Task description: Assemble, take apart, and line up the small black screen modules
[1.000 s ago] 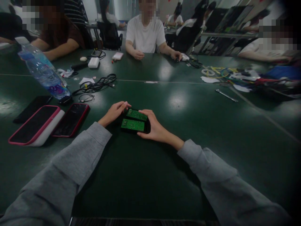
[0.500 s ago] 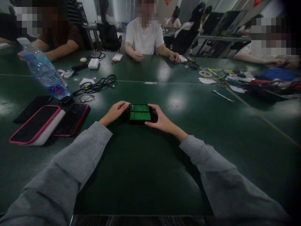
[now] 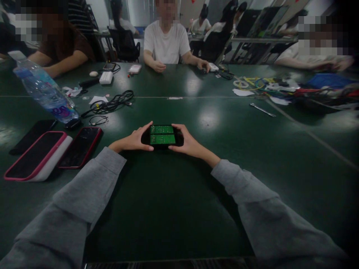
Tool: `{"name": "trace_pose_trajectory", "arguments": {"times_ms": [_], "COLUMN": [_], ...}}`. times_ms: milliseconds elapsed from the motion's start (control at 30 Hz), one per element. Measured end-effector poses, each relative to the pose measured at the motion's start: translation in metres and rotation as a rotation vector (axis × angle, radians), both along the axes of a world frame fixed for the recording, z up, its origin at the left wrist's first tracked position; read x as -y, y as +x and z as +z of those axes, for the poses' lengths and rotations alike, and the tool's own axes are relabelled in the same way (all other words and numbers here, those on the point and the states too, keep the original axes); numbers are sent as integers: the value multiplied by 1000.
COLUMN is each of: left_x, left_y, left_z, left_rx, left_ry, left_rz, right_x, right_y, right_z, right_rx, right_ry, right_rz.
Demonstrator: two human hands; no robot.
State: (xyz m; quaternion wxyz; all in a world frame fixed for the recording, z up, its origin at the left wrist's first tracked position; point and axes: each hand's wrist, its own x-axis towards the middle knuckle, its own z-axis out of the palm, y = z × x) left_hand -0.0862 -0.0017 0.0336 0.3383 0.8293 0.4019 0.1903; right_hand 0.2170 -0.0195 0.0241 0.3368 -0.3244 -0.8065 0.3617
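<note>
In front of me, at the middle of the dark green table, is a low black case holding two green circuit boards (image 3: 162,139) one behind the other, face up. My left hand (image 3: 133,141) grips the left end of the case, thumb at the near side and fingers at the far side. The right end is held the same way by my right hand (image 3: 187,142). Whether the case rests on the table or is slightly raised, I cannot tell. The undersides of the case and some fingertips are hidden.
To my left lie a phone in a pink case (image 3: 36,155), a phone in a red case (image 3: 81,147) and plastic bottles (image 3: 47,93). Black cables (image 3: 112,102) lie beyond them. A wrench (image 3: 263,110) and a heap of wires (image 3: 294,89) are at right. A person in white (image 3: 167,43) sits opposite.
My left thumb has moved from the top far corner of the case to its near side, and the left hand now spans the end. The view has shifted slightly.
</note>
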Motion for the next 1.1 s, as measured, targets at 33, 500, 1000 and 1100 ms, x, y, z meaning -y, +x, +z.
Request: {"name": "trace_pose_trajectory", "arguments": {"times_ms": [33, 500, 1000, 1100], "left_x": [1, 6, 6, 5], "left_y": [1, 10, 10, 9], "left_z": [1, 4, 8, 6], "left_rx": [-26, -11, -44, -45], "left_ry": [-1, -4, -16, -20], "left_rz": [19, 86, 60, 62], "right_x": [0, -1, -3, -2], "right_y": [0, -1, 0, 0], "right_z": [0, -3, -6, -6], "right_rx": [-1, -2, -16, -12], "right_ry": [-4, 14, -3, -12], "right_rz": [-1, -10, -14, -16]}}
